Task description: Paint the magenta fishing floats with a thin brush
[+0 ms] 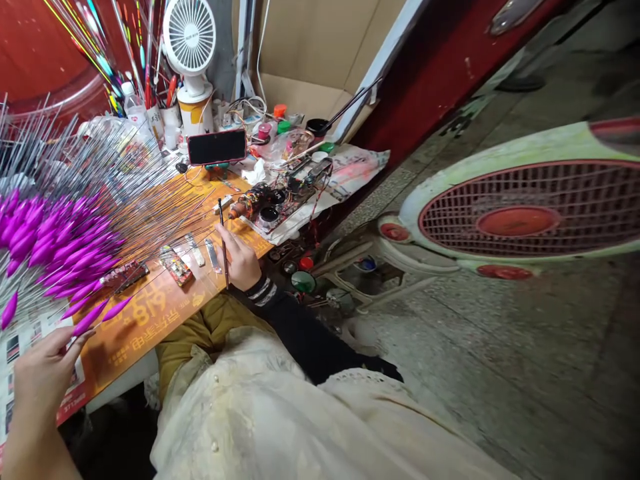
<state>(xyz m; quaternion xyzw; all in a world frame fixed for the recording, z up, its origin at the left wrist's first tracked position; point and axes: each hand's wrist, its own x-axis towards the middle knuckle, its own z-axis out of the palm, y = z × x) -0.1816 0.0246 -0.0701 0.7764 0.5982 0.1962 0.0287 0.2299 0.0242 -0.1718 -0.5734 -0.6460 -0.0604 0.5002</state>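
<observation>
Purple float point(90, 318) is pinched near one end by the left hand point(44, 369) over the desk point(107, 363), cup point(156, 125) of rods and little pot point(269, 215) of black stuff further back, right hand point(241, 259) curled round a brush point(223, 227).

Pinched near its lower end in the left grip point(46, 373), at the near edge of the magenta float bundle point(70, 243): one magenta fishing float point(87, 322), smooth, spindle-shaped, slanting up to the right. Just right of it, a second magenta float point(116, 309), similarly tilted; whether also held, impossible to tell. In the bundle itself, many tapered bodies crowded together on thin stems. Held in the right grip point(241, 261), well right of the bundle: a slender dark brush-like stick point(223, 233), nearly upright.
</observation>
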